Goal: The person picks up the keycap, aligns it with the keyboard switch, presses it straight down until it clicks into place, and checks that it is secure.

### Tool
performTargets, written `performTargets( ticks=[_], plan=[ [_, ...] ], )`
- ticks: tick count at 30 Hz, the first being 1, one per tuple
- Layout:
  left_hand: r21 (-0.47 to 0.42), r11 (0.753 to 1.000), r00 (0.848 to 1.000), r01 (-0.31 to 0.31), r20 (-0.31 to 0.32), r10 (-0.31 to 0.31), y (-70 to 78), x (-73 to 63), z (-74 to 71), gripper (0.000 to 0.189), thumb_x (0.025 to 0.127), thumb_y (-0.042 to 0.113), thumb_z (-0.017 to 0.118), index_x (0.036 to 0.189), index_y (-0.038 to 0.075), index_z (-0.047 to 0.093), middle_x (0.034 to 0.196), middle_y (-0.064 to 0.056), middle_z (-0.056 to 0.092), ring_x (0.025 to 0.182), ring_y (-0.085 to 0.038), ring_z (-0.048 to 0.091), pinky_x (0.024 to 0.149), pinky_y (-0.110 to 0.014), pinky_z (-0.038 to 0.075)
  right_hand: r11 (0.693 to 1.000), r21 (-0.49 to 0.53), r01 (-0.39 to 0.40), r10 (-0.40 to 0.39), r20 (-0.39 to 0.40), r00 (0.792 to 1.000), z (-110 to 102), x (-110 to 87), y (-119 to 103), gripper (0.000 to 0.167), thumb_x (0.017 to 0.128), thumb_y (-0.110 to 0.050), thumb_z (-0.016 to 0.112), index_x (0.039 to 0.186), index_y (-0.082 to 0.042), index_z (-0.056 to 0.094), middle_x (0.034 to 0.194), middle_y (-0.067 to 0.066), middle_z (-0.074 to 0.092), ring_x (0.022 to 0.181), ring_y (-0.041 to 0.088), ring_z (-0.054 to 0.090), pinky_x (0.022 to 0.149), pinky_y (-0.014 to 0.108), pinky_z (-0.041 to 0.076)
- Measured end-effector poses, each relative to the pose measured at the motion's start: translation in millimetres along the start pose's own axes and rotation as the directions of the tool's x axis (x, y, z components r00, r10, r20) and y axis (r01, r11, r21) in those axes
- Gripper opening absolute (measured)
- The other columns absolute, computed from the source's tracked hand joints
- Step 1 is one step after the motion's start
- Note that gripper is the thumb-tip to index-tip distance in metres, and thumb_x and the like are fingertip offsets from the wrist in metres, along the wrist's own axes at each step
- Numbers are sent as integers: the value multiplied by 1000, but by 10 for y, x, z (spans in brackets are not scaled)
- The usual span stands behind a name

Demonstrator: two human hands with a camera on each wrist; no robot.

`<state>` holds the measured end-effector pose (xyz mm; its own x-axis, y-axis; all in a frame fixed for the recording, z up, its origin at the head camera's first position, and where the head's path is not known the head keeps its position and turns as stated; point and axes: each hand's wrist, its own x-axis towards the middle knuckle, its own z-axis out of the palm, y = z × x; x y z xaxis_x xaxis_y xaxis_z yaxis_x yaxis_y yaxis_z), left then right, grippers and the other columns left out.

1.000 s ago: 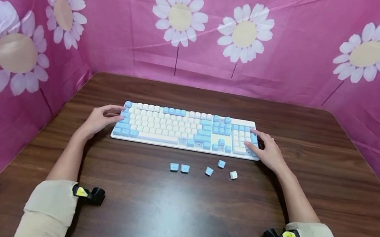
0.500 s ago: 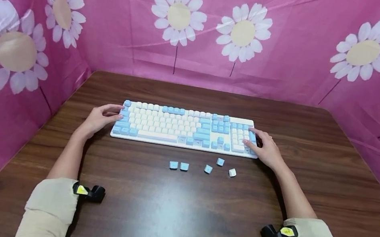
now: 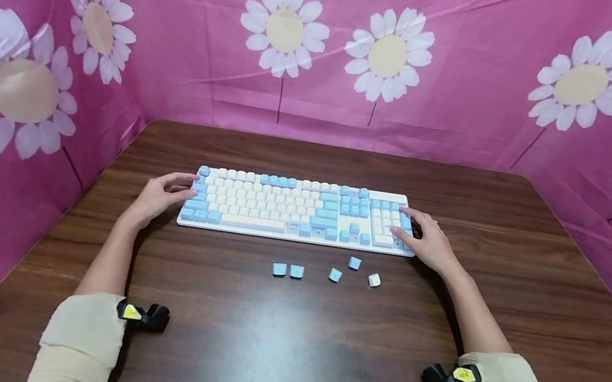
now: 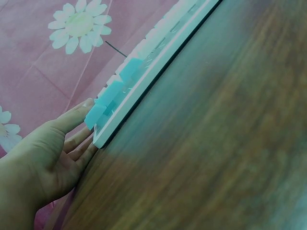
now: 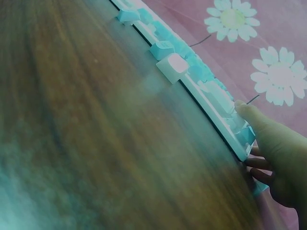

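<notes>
A white and light-blue keyboard (image 3: 253, 231) lies flat across the dark table. My left hand (image 3: 157, 196) holds its left end, thumb on the edge keys and the other fingers against the side, as the left wrist view shows. At the opposite end, my right hand (image 3: 432, 243) grips the keyboard with the thumb over the number-pad keys. Its other fingers curl at the end face in the right wrist view. Several loose keycaps sit in front of the keyboard, among them a blue keycap (image 3: 279, 269) beside another blue keycap (image 3: 297, 272), and a white keycap (image 3: 374, 280).
The brown wooden table (image 3: 202, 346) has a shiny glare spot near its middle front. A pink cloth (image 3: 184, 56) with large white daisies hangs behind the far edge and along both sides. Black wrist cameras sit at both sleeve cuffs.
The head view has shifted slightly. Both hands stay at the keyboard's ends, and the keyboard and loose keycaps keep their places relative to each other.
</notes>
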<state>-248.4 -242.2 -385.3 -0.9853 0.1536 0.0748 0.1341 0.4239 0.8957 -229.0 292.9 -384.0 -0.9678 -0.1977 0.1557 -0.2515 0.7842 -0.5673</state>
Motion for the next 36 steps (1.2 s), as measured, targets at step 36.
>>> performTargets(
  ticks=[36],
  plan=[
    [-4,1000,1000,11,2,-11,10,-6,-7,55,88,33,63,132,4,48,129,-17,48,113,-26,46,85,-28,39,988,6,157,-154,-159,975,-51,23,-440,50,84,-30,67,125,-5,54,123,17,53,107,37,45,87,53,31]
  ],
)
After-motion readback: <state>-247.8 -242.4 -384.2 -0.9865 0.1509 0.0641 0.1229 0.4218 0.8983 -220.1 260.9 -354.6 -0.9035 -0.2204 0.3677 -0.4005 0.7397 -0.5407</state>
